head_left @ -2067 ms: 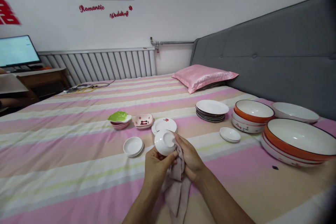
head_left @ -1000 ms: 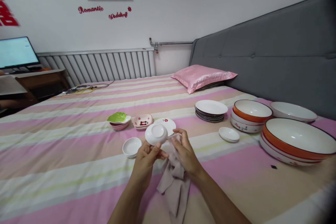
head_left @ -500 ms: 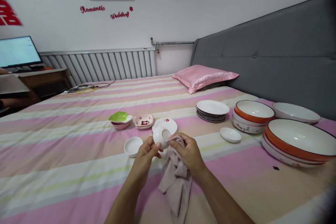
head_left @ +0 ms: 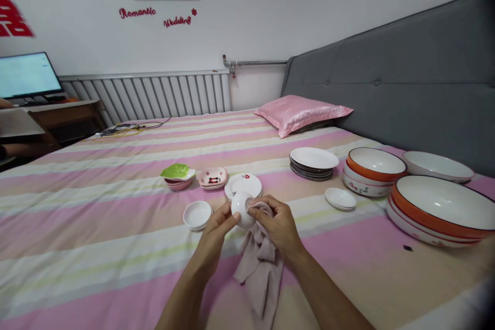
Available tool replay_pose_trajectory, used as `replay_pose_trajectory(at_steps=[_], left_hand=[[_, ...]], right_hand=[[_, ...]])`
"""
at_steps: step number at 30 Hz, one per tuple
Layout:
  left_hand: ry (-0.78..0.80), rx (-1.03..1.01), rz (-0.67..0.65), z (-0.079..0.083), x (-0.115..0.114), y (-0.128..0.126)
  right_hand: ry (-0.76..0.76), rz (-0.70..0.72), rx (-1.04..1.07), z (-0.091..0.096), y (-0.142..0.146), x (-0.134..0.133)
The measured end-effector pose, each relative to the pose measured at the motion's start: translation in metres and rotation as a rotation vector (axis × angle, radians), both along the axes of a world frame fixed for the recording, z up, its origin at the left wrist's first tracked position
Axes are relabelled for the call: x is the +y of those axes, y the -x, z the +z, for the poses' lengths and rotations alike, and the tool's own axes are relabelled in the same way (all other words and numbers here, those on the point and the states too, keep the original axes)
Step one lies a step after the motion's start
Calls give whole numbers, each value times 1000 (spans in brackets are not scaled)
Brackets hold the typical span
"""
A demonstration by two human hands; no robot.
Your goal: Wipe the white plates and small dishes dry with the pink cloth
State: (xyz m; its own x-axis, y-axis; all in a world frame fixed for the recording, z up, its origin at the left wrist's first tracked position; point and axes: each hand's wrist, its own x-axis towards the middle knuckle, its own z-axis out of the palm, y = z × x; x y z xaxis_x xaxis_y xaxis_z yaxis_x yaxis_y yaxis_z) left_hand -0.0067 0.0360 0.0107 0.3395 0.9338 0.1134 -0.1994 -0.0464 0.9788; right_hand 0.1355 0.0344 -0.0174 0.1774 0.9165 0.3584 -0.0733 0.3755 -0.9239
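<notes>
Left hand (head_left: 216, 234) grips a small white dish (head_left: 240, 205) by its edge, tilted on its side, while the right hand (head_left: 276, 227) presses a beige cloth (head_left: 260, 268) against it. Just behind sits a flower-marked saucer (head_left: 244, 184), small white dishes (head_left: 197, 215) to the left, orange-rimmed bowls (head_left: 436, 206) well apart on the striped bed (head_left: 96, 227).

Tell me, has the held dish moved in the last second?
Yes. The dish went right and slightly down: it overlapped the left edge of the flowered plate, and now it is below that plate's middle.
</notes>
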Motion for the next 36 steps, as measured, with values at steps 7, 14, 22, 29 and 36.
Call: replay_pose_trajectory(at_steps=[7, 14, 22, 29, 36], left_hand=[[6, -3, -87, -4, 0, -2], [-2, -7, -87, -3, -1, -3], [12, -90, 54, -1, 2, -1], [7, -13, 38, -2, -1, -4], [23, 18, -39, -5, -2, -3]], right_hand=[[26, -94, 1, 0, -1, 0], [71, -173, 35, -2, -2, 2], [98, -28, 34, -2, -2, 1], [36, -33, -30, 2, 0, -3], [25, -220, -62, 3, -1, -1]])
